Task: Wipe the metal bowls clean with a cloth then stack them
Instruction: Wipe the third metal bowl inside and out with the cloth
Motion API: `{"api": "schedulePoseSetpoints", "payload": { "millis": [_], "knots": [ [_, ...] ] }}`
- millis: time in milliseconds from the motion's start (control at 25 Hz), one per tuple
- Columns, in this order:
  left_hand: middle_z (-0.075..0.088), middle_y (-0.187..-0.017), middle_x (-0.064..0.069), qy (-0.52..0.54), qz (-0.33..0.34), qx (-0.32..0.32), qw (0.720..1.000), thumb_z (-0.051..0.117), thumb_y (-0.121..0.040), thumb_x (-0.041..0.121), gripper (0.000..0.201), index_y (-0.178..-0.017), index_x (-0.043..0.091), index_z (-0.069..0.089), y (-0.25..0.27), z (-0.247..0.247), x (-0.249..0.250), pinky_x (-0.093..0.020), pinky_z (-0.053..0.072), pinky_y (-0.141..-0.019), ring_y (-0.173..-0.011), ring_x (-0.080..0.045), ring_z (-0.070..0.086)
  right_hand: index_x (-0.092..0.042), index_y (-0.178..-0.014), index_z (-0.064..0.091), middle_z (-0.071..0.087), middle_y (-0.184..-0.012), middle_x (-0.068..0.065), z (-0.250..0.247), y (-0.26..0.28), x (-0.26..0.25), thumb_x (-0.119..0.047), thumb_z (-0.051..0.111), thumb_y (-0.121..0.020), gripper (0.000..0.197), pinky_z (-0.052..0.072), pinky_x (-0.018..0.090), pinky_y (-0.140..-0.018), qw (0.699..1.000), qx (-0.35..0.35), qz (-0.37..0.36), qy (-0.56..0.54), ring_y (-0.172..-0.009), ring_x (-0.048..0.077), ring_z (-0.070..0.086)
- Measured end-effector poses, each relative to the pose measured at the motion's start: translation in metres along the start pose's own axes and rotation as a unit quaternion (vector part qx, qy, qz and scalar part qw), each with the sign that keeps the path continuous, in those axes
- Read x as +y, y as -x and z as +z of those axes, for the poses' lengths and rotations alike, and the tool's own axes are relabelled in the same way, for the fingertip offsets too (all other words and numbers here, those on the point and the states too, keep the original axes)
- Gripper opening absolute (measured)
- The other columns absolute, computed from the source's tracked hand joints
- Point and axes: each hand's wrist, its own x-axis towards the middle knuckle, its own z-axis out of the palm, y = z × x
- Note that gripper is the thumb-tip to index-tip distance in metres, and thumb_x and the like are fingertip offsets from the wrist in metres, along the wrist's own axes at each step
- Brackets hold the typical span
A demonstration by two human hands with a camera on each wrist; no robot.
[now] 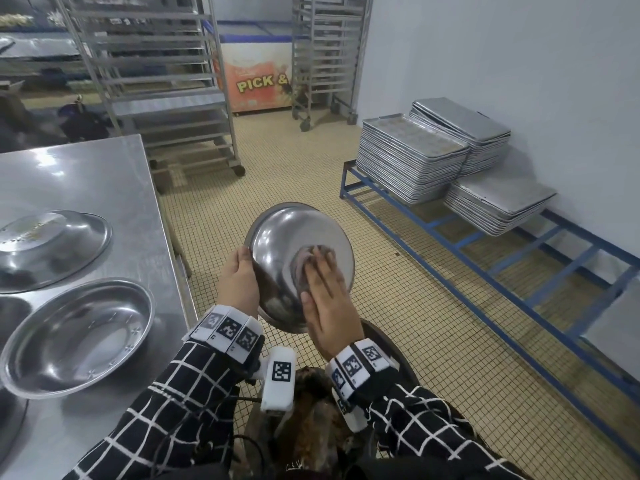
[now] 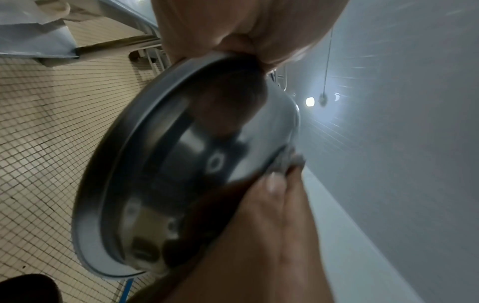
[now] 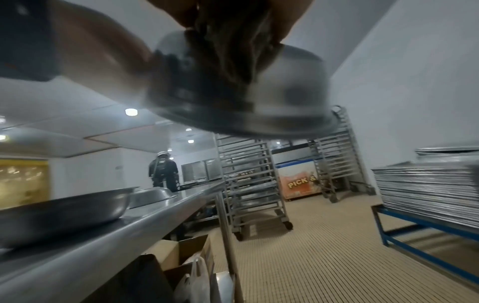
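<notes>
I hold a metal bowl (image 1: pixel 277 244) in the air over the tiled floor, tilted with its underside toward me. My left hand (image 1: pixel 239 282) grips its left rim, the thumb on the outside. My right hand (image 1: pixel 325 299) lies flat on the bowl's base, its straight fingers pressing a greyish cloth (image 1: pixel 311 254) against the metal. The left wrist view shows the bowl (image 2: pixel 181 164) from the side. In the right wrist view the bunched cloth (image 3: pixel 233 51) lies on the bowl (image 3: pixel 285 92). Two more bowls sit on the steel table (image 1: pixel 104 174): one upright (image 1: pixel 79 334), one upside down (image 1: pixel 52 247).
Stacks of baking trays (image 1: pixel 412 157) rest on a blue frame (image 1: pixel 485 244) by the right wall. Wheeled tray racks (image 1: pixel 156 81) and a chest freezer (image 1: pixel 256 77) stand behind. A dark round container (image 1: pixel 381 348) sits below my hands. A person (image 3: pixel 163 172) stands far off.
</notes>
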Motion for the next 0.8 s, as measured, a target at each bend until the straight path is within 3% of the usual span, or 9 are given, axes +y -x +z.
{"api": "schedulePoseSetpoints", "payload": {
  "millis": [80, 160, 280, 360, 440, 480, 640, 720, 800],
  "knots": [
    [0.061, -0.091, 0.002, -0.034, 0.019, -0.014, 0.999, 0.035, -0.101, 0.033, 0.027, -0.096, 0.021, 0.058, 0.005, 0.003, -0.001, -0.033, 0.042, -0.089, -0.089, -0.016, 0.057, -0.019, -0.15, 0.007, 0.008, -0.16, 0.002, 0.0, -0.009, -0.011, -0.039, 0.018, -0.102, 0.053, 0.02, 0.052, -0.116, 1.0, -0.005, -0.02, 0.004, -0.148, 0.021, 0.0],
    [0.063, -0.091, -0.004, -0.048, 0.034, -0.041, 0.997, 0.036, -0.101, 0.035, 0.029, -0.093, 0.021, 0.06, 0.007, 0.003, -0.001, -0.035, 0.045, -0.087, -0.088, -0.02, 0.059, -0.017, -0.15, 0.013, 0.009, -0.16, 0.003, -0.008, -0.022, -0.011, -0.037, 0.021, -0.102, 0.053, 0.016, 0.049, -0.117, 1.0, 0.001, -0.013, -0.003, -0.148, 0.022, 0.002],
    [0.061, -0.08, -0.004, -0.106, 0.071, -0.08, 0.989, 0.037, -0.101, 0.032, 0.028, -0.083, 0.022, 0.057, 0.009, 0.0, 0.005, -0.027, 0.045, -0.069, -0.074, -0.018, 0.058, -0.018, -0.147, 0.03, 0.021, -0.155, 0.004, -0.028, -0.04, 0.001, -0.03, 0.034, -0.099, 0.05, 0.034, 0.042, -0.111, 0.999, 0.032, 0.012, -0.013, -0.143, 0.02, 0.023],
    [0.063, -0.08, -0.01, -0.169, 0.117, -0.112, 0.972, 0.04, -0.1, 0.033, 0.029, -0.085, 0.017, 0.059, 0.007, -0.003, 0.005, -0.035, 0.05, -0.068, -0.075, -0.026, 0.06, -0.015, -0.141, 0.043, 0.035, -0.143, 0.008, -0.041, -0.045, 0.009, -0.022, 0.045, -0.097, 0.044, 0.045, 0.023, -0.1, 0.999, 0.044, 0.023, -0.02, -0.123, 0.005, 0.039],
    [0.065, -0.082, -0.015, -0.21, 0.152, -0.123, 0.958, 0.042, -0.098, 0.034, 0.031, -0.086, 0.013, 0.061, 0.006, -0.007, 0.006, -0.044, 0.052, -0.074, -0.078, -0.033, 0.062, -0.008, -0.131, 0.055, 0.049, -0.129, 0.008, -0.047, -0.044, 0.012, -0.018, 0.051, -0.096, 0.036, 0.039, 0.002, -0.087, 0.997, 0.061, 0.03, -0.021, -0.105, -0.002, 0.042],
    [0.065, -0.082, -0.016, -0.214, 0.155, -0.122, 0.957, 0.043, -0.098, 0.034, 0.031, -0.086, 0.013, 0.061, 0.005, -0.009, 0.006, -0.043, 0.052, -0.074, -0.078, -0.034, 0.062, -0.007, -0.126, 0.058, 0.054, -0.124, 0.007, -0.047, -0.041, 0.014, -0.018, 0.051, -0.097, 0.033, 0.035, -0.002, -0.083, 0.996, 0.072, 0.052, -0.024, -0.101, -0.001, 0.045],
    [0.06, -0.075, -0.012, -0.203, 0.139, -0.094, 0.965, 0.042, -0.098, 0.032, 0.029, -0.081, 0.017, 0.059, 0.004, -0.016, 0.012, -0.021, 0.04, -0.06, -0.065, -0.021, 0.052, -0.009, -0.123, 0.059, 0.06, -0.112, 0.002, -0.039, -0.019, 0.019, -0.022, 0.047, -0.098, 0.03, 0.044, 0.005, -0.08, 0.971, 0.059, 0.22, -0.069, -0.098, 0.008, 0.056],
    [0.061, -0.075, -0.015, -0.217, 0.14, -0.097, 0.961, 0.041, -0.099, 0.032, 0.031, -0.082, 0.013, 0.059, 0.002, -0.018, 0.012, -0.025, 0.042, -0.06, -0.066, -0.028, 0.053, -0.01, -0.125, 0.058, 0.061, -0.112, 0.0, -0.039, -0.012, 0.012, -0.02, 0.05, -0.097, 0.031, 0.041, 0.001, -0.079, 0.97, 0.079, 0.218, -0.077, -0.102, 0.01, 0.058],
    [0.064, -0.08, -0.018, -0.224, 0.142, -0.108, 0.958, 0.04, -0.099, 0.034, 0.032, -0.084, 0.013, 0.06, 0.001, -0.015, 0.011, -0.034, 0.048, -0.067, -0.075, -0.036, 0.059, -0.012, -0.124, 0.056, 0.06, -0.116, -0.003, -0.039, -0.016, -0.007, -0.021, 0.053, -0.095, 0.03, 0.045, 0.007, -0.085, 0.974, 0.11, 0.17, -0.101, -0.104, 0.006, 0.057]
  ]
}}
